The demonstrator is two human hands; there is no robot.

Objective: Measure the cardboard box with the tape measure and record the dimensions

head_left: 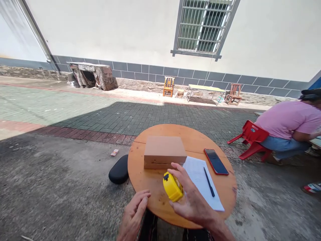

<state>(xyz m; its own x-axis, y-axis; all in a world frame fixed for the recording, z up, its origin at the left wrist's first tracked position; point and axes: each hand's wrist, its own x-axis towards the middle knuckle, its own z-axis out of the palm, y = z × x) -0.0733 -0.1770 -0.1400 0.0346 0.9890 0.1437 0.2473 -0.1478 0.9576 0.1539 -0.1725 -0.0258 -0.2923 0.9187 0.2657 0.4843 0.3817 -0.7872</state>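
My right hand (189,197) holds a yellow tape measure (173,186) with a black tab, thumb below and fingers over its far side, tilted above the round wooden table (156,209). My left hand (134,214) is at the near left table edge, loosely bent, fingers stretched forward, with nothing visible in it. Just beyond the tape measure sits a closed brown cardboard box (164,147). White sheets of paper (198,167) lie to the right, partly behind my right hand, with a black pen (209,181) on them.
A red-edged phone (216,161) lies at the table's right side. Left of the table is a black rounded seat (119,170). Further right, a person in a pink shirt (288,117) sits on a red plastic chair (253,137). Chairs and a low folding table (207,88) stand by the wall.
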